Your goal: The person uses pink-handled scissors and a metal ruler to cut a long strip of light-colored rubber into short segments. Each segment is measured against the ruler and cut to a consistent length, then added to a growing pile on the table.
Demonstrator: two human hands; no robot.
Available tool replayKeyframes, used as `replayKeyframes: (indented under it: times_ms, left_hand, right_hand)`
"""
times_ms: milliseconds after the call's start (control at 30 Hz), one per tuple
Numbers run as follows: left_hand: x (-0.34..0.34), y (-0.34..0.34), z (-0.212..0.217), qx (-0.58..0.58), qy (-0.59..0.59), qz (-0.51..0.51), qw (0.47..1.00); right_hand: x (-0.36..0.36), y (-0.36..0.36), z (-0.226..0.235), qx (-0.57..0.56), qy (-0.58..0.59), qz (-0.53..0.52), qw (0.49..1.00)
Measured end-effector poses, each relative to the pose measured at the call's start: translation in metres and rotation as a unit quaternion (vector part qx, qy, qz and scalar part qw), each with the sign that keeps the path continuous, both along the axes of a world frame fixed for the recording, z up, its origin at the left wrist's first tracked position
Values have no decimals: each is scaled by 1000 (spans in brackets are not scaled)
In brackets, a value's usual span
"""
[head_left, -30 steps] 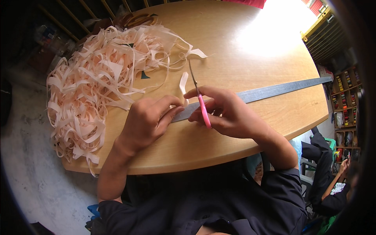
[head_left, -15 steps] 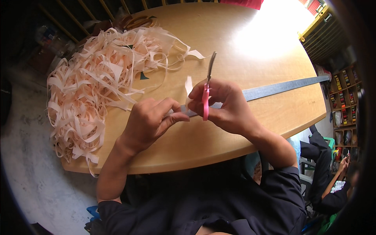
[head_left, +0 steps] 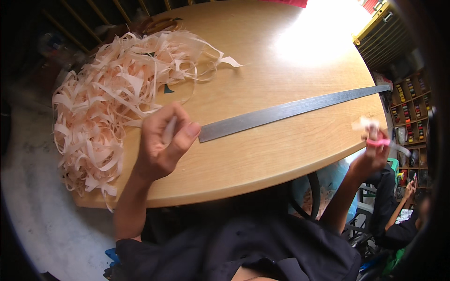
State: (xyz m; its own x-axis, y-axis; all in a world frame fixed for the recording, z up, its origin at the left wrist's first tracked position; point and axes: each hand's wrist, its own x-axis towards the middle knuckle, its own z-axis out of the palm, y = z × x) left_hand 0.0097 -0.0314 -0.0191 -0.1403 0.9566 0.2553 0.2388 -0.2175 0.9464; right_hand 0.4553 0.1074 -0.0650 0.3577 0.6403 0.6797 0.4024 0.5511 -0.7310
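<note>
My left hand is above the table beside the heap, its fingers curled and its thumb close to the ruler's near-left end. A pale sliver shows inside the curl, but I cannot make out what it is. Far to the right, by the table edge, my right hand is blurred by motion. It holds scissors with pink handles, and a pale, smeared piece is at its fingertips. A long steel ruler lies slantwise on the tabletop between my hands.
A big tangled heap of pale pink strips covers the table's left side. A small dark green scrap lies beside it. Shelves of coloured spools stand at the right, above a seated co-worker's hand.
My right hand has swung far right, taking the scissors away from my left hand. My left hand has shifted slightly left off the ruler, which now shows along its length.
</note>
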Motion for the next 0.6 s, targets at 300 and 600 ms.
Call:
replayKeyframes:
  times_ms: [300, 600]
  left_hand:
    - [1, -29, 70, 200, -125, -397, 887]
    - [-1, -18, 72, 167, 44, -491, 854]
  right_hand:
    - [216, -135, -215, -346, -156, -340, 860]
    - [259, -155, -269, -517, -272, -422, 694]
